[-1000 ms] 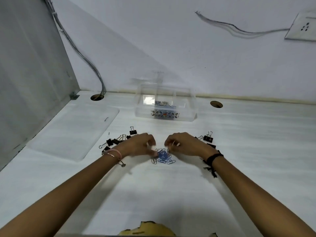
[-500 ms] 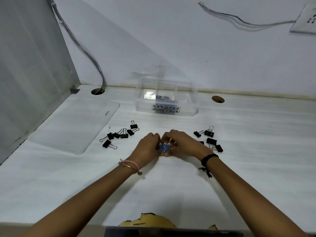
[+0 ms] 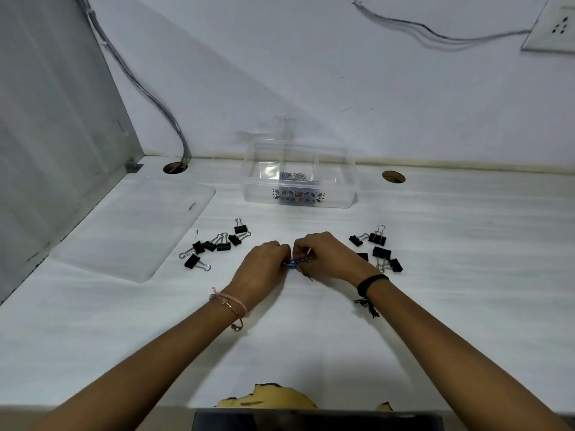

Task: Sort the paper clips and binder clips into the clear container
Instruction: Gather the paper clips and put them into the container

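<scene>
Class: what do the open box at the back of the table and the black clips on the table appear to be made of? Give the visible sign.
Clear container: looks like glossy transparent plastic, since the paper clips inside show through its walls. Binder clips: probably painted black metal bodies with bare shiny wire handles; the finish is too small to confirm.

A white worktop [image 3: 466, 275] ran up to a pale wall [image 3: 311, 73]. Two round holes were cut near its back edge, the left hole [image 3: 175, 168] and the right hole [image 3: 393, 177]. A bundle of grey cables [image 3: 140, 85] came down the wall into the left hole. A grey metal panel [image 3: 53, 119] closed off the left side, with a small bracket [image 3: 134, 167] at its foot. A clear flat sheet [image 3: 130, 231] lay on the left part of the worktop. A white wall socket [image 3: 552, 28] sat at the upper right, and thin loose wires [image 3: 435, 32] trailed from it across the wall.
</scene>
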